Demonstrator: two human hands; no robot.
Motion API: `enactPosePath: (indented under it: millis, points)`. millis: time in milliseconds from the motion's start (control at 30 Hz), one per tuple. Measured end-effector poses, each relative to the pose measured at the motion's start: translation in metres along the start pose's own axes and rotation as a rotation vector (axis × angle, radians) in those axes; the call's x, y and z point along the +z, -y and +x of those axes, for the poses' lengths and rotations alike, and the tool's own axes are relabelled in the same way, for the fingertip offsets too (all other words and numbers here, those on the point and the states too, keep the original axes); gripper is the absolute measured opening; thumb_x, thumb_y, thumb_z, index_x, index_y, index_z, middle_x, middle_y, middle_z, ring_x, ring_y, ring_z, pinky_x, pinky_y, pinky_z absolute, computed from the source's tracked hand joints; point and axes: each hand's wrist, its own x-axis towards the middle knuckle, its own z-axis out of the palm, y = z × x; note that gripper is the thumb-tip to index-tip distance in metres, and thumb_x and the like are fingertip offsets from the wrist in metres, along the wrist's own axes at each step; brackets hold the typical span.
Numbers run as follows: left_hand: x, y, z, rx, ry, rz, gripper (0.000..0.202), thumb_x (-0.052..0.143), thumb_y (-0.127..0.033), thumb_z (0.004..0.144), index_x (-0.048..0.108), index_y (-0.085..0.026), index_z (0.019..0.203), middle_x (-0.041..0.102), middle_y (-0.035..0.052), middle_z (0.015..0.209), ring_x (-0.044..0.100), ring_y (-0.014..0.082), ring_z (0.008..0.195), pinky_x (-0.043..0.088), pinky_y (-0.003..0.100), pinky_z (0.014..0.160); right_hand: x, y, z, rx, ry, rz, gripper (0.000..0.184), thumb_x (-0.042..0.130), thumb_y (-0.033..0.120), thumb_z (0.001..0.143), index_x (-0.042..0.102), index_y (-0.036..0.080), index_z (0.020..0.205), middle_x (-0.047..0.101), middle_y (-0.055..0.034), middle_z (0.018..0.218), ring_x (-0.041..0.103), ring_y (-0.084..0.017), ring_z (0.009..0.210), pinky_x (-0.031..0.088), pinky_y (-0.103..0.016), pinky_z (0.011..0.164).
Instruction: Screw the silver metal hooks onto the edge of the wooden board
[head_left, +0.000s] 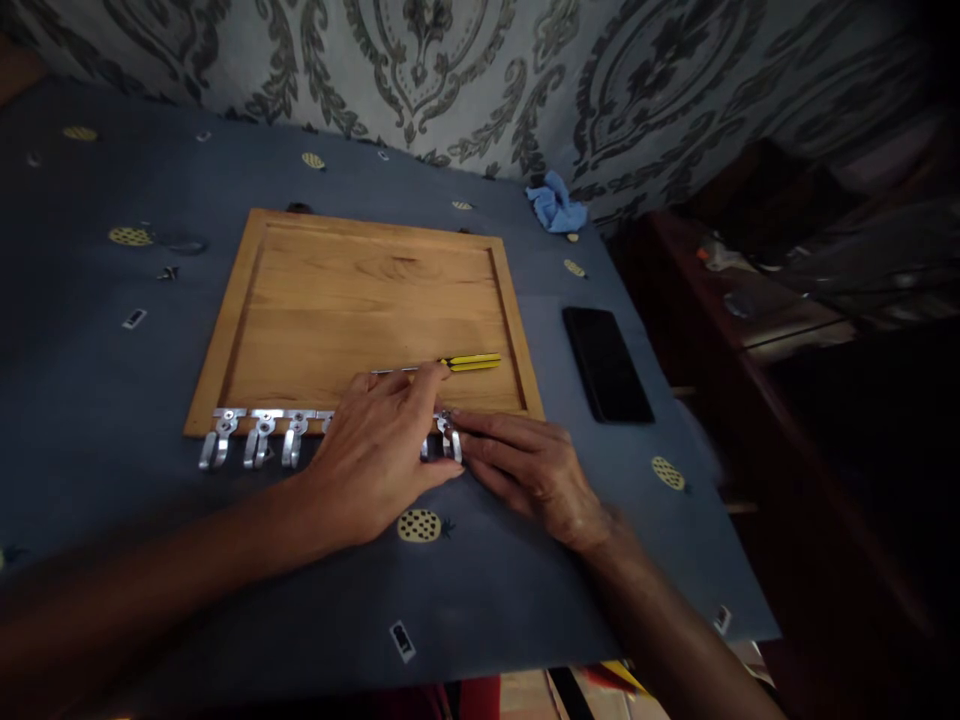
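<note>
Blue-covered table (510,600) against patterned wall. On it, framed wooden board (375,290). Metal hook rail (281,414) along board's near edge, hooks jutting past it toward person. Left hand (375,455) bent over rail, thumb by right-end hook; right hand (536,470) with fingertips at same hook; cannot tell whether either grips. Black phone (609,365) right of board. Crumpled blue cloth (556,203) near wall. Yellow-handled screwdriver (472,362) on board, just beyond left hand.
</note>
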Motion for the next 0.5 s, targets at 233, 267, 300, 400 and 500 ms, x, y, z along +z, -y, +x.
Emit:
enactPosePath:
  millis: [233, 267, 300, 400, 500]
  points:
    - [0.001, 0.0004, 0.0002, -0.003, 0.0, -0.015, 0.065, 0.083, -0.029, 0.075, 0.045, -0.017, 0.127, 0.072, 0.0092, 0.115, 0.064, 0.0331, 0.115, 0.046, 0.051, 0.097, 0.0017, -0.0021, -0.0026, 0.036, -0.006, 0.052, 0.018, 0.06, 0.019, 0.095, 0.075, 0.02, 0.106, 0.078, -0.0089, 0.114, 0.076, -0.019, 0.097, 0.065, -0.032, 0.082]
    - [0.0015, 0.0006, 0.0003, 0.0, -0.004, -0.017, 0.066, 0.083, -0.028, 0.075, 0.044, -0.016, 0.127, 0.072, 0.0095, 0.114, 0.064, 0.0333, 0.115, 0.046, 0.051, 0.097, 0.0019, -0.0022, -0.0023, 0.046, -0.015, 0.071, 0.018, 0.061, 0.017, 0.094, 0.075, 0.02, 0.105, 0.078, -0.0089, 0.113, 0.076, -0.019, 0.098, 0.064, -0.032, 0.083]
    - [0.0021, 0.0009, 0.0003, 0.002, -0.008, -0.018, 0.067, 0.084, -0.028, 0.075, 0.044, -0.015, 0.127, 0.072, 0.01, 0.114, 0.064, 0.0335, 0.115, 0.046, 0.051, 0.097, 0.0021, -0.0021, -0.0019, 0.055, -0.027, 0.099, 0.018, 0.062, 0.015, 0.093, 0.075, 0.02, 0.105, 0.078, -0.009, 0.112, 0.076, -0.019, 0.098, 0.064, -0.032, 0.084]
    - [0.0034, 0.0018, 0.0004, -0.001, -0.016, -0.014, 0.068, 0.085, -0.028, 0.073, 0.044, -0.014, 0.126, 0.071, 0.0114, 0.115, 0.064, 0.0335, 0.115, 0.046, 0.049, 0.096, 0.0013, -0.0007, -0.0005, 0.12, -0.07, 0.222, 0.019, 0.065, 0.013, 0.09, 0.075, 0.02, 0.104, 0.079, -0.0082, 0.111, 0.076, -0.018, 0.099, 0.064, -0.032, 0.085]
    - [0.0037, 0.002, 0.0003, -0.013, -0.014, -0.002, 0.068, 0.086, -0.029, 0.072, 0.044, -0.015, 0.124, 0.07, 0.0117, 0.116, 0.064, 0.0339, 0.114, 0.045, 0.049, 0.096, -0.0011, 0.0009, 0.0002, 0.267, -0.184, 0.315, 0.018, 0.065, 0.015, 0.09, 0.075, 0.022, 0.103, 0.08, -0.0059, 0.105, 0.077, -0.017, 0.089, 0.064, -0.032, 0.077]
